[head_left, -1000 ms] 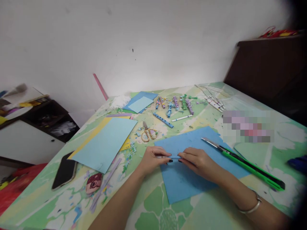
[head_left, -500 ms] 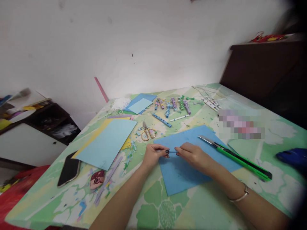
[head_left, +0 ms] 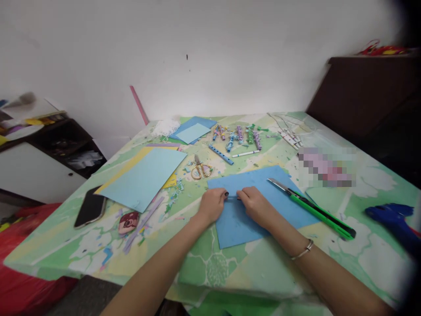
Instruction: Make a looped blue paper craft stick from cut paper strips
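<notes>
Left hand (head_left: 213, 204) and right hand (head_left: 255, 205) pinch a slim blue paper roll (head_left: 232, 199) (ends hidden), running left-to-right between them.

1. Tablecloth (head_left: 217, 268): green, white and pale yellow, printed with big flowers.
2. Broad sheet (head_left: 243, 235): plain mid-blue.
3. Thin roll (head_left: 232, 197): blue as well, as far as I can see.
4. Box cutter (head_left: 320, 213): bright green and black, its blade silvery.
5. Scissors (head_left: 201, 171): gold-coloured handles.
6. Stacked sheets (head_left: 144, 177): pale aqua over yellow, with a purple edge.
7. Punched tube (head_left: 221, 154): blue, dotted with a row of dark spots.
8. Small case (head_left: 128, 223): pink and maroon.
9. Phone (head_left: 90, 207): black face, pale rim.
10. Wall (head_left: 230, 57): greyish white, dark-flecked.
</notes>
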A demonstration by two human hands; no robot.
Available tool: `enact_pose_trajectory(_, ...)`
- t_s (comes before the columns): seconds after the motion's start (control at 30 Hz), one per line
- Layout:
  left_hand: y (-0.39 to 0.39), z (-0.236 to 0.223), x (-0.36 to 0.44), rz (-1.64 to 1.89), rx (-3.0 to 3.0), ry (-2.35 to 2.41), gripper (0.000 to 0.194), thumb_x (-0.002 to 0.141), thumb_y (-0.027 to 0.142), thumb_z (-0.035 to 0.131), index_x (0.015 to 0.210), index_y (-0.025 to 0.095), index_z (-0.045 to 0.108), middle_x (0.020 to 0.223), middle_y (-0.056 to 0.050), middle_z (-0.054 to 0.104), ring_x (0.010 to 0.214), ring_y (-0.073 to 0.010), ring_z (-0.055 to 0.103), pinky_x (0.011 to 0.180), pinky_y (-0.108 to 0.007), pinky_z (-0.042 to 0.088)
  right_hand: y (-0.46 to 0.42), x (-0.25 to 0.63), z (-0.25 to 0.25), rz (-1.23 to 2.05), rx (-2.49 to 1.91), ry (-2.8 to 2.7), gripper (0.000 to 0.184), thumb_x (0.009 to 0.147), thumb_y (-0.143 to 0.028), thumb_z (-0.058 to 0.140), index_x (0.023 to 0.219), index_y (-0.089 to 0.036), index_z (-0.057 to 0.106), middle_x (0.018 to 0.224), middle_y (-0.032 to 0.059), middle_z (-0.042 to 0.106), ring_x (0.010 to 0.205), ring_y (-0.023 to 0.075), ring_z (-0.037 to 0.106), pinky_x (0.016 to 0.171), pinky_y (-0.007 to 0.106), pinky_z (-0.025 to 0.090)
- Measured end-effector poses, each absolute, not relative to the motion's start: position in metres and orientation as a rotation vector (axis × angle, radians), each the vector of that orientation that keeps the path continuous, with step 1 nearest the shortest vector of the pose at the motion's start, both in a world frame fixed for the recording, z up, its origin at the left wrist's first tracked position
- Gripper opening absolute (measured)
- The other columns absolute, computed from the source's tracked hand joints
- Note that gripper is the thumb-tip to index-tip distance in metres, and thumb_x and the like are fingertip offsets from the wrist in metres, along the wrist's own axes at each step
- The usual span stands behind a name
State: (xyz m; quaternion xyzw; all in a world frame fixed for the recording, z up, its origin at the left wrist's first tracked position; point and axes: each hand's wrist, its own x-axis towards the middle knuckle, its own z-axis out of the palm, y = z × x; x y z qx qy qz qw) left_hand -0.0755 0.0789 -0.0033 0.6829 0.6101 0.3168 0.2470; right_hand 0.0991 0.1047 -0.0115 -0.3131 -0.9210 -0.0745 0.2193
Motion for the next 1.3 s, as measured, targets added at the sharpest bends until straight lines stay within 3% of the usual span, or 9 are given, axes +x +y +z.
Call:
enact_pose_trajectory(0.1, 0.081, -0.003, -0.068, 0.875, 1.693, 1.666, 0.026, 0.079, 0.023, 0.043, 0.058, 0.017, 0.056, 0.059, -0.002, 0.056, 0.059, -0.0149, 0.046, 0.060, -0.026, 0.032, 0.105, 0.099, -0.006, -0.240, -0.887, -2.528, 0.027, 0.080, 0.001, 0.035, 0.072, -0.012, 0.057, 0.070, 0.0085, 0.050, 0.068, 0.0192, 0.038, 0.064, 0.031, 0.028)
enact_pose_trajectory(0.3, 0.088, 0.012, -0.067, 0.817, 1.323, 1.504, 0.021, 0.069, 0.023, 0.050, 0.048, 0.016, 0.051, 0.042, 0.004, 0.040, 0.043, -0.0094, 0.035, 0.047, -0.023, 0.026, 0.103, 0.106, 0.012, -0.360, -0.733, -2.515, 0.029, 0.084, -0.004, 0.031, 0.080, -0.012, 0.058, 0.071, 0.0086, 0.049, 0.071, 0.0203, 0.037, 0.065, 0.034, 0.028)
enact_pose_trajectory(0.6, 0.091, 0.032, -0.077, 0.667, 1.000, 1.316, 0.018, 0.055, 0.027, 0.061, 0.046, 0.014, 0.053, 0.040, 0.002, 0.047, 0.035, -0.0058, 0.032, 0.039, -0.022, 0.017, 0.102, 0.109, 0.023, -0.415, -0.491, -2.540, 0.026, 0.087, -0.007, 0.033, 0.096, -0.011, 0.057, 0.073, 0.0095, 0.052, 0.074, 0.0209, 0.041, 0.069, 0.037, 0.032)
enact_pose_trajectory(0.77, 0.092, 0.048, -0.084, 0.724, 1.039, 1.221, 0.012, 0.056, 0.024, 0.060, 0.055, 0.012, 0.056, 0.045, 0.000, 0.052, 0.040, -0.0062, 0.039, 0.040, -0.020, 0.019, 0.104, 0.102, 0.023, -0.411, -0.554, -2.429, 0.030, 0.082, -0.001, 0.031, 0.095, -0.010, 0.057, 0.072, 0.0093, 0.051, 0.073, 0.0207, 0.040, 0.068, 0.035, 0.034)
enact_pose_trajectory(0.9, 0.089, 0.054, -0.086, 0.864, 1.226, 1.161, 0.019, 0.066, 0.026, 0.058, 0.079, 0.012, 0.061, 0.045, 0.001, 0.055, 0.039, -0.0065, 0.039, 0.042, -0.019, 0.026, 0.110, 0.098, 0.019, -0.292, -0.646, -2.304, 0.031, 0.075, 0.003, 0.033, 0.085, -0.012, 0.058, 0.067, 0.0069, 0.050, 0.067, 0.0187, 0.040, 0.063, 0.031, 0.032)
enact_pose_trajectory(0.97, 0.087, 0.054, -0.088, 0.930, 1.361, 1.175, 0.020, 0.072, 0.031, 0.056, 0.081, 0.013, 0.059, 0.052, -0.001, 0.060, 0.039, -0.0071, 0.042, 0.044, -0.020, 0.031, 0.111, 0.097, 0.018, -0.189, -0.686, -2.273, 0.032, 0.072, 0.005, 0.034, 0.084, -0.013, 0.058, 0.067, 0.0063, 0.051, 0.065, 0.0177, 0.041, 0.062, 0.029, 0.032)
enact_pose_trajectory(1.13, 0.076, 0.054, -0.092, 1.245, 1.791, 1.452, 0.021, 0.084, 0.030, 0.045, 0.080, 0.016, 0.060, 0.077, -0.006, 0.065, 0.071, -0.0154, 0.060, 0.068, -0.026, 0.045, 0.111, 0.096, 0.022, 0.118, -0.907, -2.224, 0.035, 0.063, 0.004, 0.036, 0.080, -0.015, 0.061, 0.068, 0.0060, 0.059, 0.064, 0.0172, 0.048, 0.059, 0.026, 0.033)
enact_pose_trajectory(1.3, 0.060, 0.049, -0.097, 1.387, 2.356, 1.511, 0.023, 0.085, 0.023, 0.048, 0.106, 0.017, 0.054, 0.107, -0.012, 0.059, 0.104, -0.0213, 0.052, 0.091, -0.036, 0.040, 0.110, 0.095, 0.038, 0.545, -1.158, -2.144, 0.028, 0.067, -0.004, 0.038, 0.069, -0.017, 0.063, 0.055, 0.0015, 0.057, 0.050, 0.0135, 0.047, 0.052, 0.023, 0.029)
